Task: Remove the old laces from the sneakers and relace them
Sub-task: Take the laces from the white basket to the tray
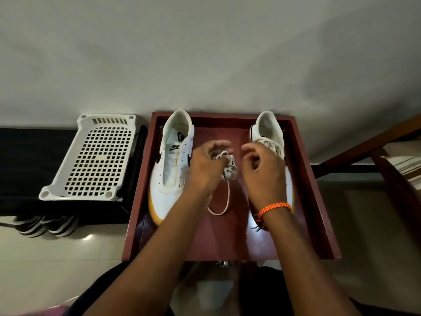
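White sneakers with yellow soles and black logos sit on a dark red tray beside a white perforated basket.

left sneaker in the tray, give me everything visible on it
The left sneaker is white, leather-looking, with black swoosh marks on both sides, a Nike tongue label and a yellow-orange sole edge at the toe. Its eyelets are empty: no lace in it. It lies upright, sole down, along the left side of the red-brown tray, toe toward the person. The left hand, bunching a white lace, overlaps its right side; contact is unclear.
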A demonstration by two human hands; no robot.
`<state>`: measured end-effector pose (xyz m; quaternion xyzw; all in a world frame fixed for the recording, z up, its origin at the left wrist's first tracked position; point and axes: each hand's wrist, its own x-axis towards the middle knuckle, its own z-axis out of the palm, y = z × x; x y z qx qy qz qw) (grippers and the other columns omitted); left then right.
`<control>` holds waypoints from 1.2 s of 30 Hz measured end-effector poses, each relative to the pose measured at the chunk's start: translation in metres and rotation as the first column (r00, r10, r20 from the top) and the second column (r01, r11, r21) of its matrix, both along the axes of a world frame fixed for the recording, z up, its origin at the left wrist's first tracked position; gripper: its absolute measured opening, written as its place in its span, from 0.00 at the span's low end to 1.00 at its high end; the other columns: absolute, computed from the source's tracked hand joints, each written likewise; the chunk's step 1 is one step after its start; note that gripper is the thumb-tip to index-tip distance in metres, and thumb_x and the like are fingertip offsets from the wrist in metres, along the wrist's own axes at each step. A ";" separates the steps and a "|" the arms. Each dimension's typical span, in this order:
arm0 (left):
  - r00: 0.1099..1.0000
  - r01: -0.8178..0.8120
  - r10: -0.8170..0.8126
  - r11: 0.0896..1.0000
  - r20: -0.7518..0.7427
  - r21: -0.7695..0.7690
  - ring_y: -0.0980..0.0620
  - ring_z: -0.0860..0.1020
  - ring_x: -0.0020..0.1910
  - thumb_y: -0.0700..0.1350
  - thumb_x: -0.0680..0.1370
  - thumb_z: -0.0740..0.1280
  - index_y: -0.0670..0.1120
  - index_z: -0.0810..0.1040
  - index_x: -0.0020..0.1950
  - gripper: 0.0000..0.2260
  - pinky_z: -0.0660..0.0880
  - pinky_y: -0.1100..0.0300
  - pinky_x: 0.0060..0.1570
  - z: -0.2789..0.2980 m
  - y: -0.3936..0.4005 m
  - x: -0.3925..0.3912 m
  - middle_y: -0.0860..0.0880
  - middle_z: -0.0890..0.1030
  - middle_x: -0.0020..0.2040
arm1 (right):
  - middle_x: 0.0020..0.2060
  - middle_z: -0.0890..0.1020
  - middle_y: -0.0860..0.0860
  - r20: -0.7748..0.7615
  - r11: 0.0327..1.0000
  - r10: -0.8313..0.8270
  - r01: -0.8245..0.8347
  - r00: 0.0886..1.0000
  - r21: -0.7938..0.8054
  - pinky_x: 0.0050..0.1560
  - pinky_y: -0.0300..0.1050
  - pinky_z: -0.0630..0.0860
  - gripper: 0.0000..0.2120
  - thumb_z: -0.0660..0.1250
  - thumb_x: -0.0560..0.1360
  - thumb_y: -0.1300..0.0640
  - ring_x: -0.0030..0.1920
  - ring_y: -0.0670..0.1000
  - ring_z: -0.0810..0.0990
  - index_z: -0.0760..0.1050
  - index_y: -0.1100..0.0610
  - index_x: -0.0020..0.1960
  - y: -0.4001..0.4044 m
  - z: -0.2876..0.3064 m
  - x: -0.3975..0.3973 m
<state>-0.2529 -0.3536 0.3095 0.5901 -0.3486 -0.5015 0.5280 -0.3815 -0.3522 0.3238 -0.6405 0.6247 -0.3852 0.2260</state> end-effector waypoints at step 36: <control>0.958 0.270 -0.274 0.961 0.080 0.063 0.59 0.70 0.27 0.42 0.88 0.61 0.43 0.75 0.67 0.09 0.77 0.55 0.34 0.019 0.020 0.075 0.55 0.71 0.31 | 0.42 0.87 0.54 0.830 0.782 -0.253 -0.401 0.497 0.478 0.22 0.33 0.62 0.16 0.61 0.84 0.65 0.29 0.45 0.78 0.74 0.65 0.71 -0.014 -0.002 0.022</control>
